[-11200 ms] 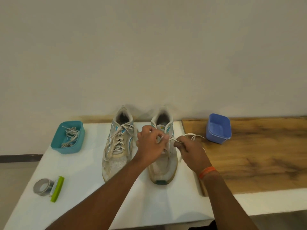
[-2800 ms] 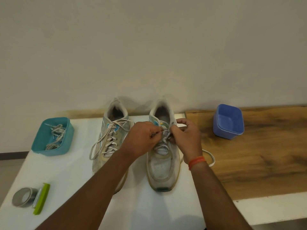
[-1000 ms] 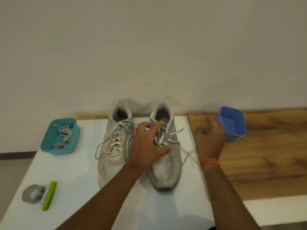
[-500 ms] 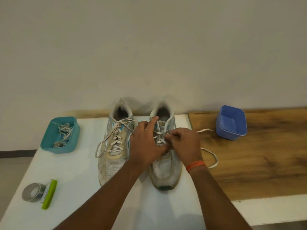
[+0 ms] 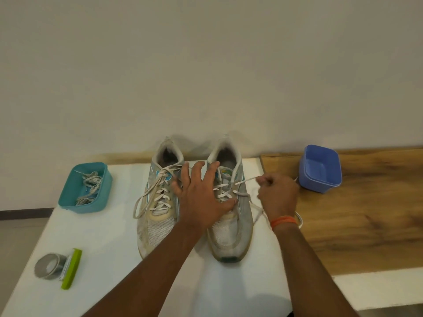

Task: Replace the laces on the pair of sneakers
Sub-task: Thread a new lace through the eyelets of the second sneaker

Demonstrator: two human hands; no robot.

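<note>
Two worn grey-and-teal sneakers stand side by side on the white table, toes toward me. The left sneaker point(image 5: 158, 202) is laced, with loose lace ends trailing off its left side. My left hand point(image 5: 201, 195) lies flat with spread fingers over the laces of the right sneaker point(image 5: 231, 227), pressing it down. My right hand point(image 5: 278, 195), with an orange band at the wrist, pinches the white lace point(image 5: 246, 180) and draws it taut to the right from an upper eyelet. More of that lace loops on the table under my right wrist.
A teal tub point(image 5: 85, 188) holding a tangle of laces sits at the back left. An empty blue tub point(image 5: 320, 168) stands on the wooden board point(image 5: 366, 213) at the right. A grey tape roll point(image 5: 47, 266) and a green tool point(image 5: 71, 268) lie at the front left. A wall rises just behind.
My right hand has moved right, away from the sneaker's tongue, pulling the lace taut. My left hand has opened flat on the right sneaker's laces.
</note>
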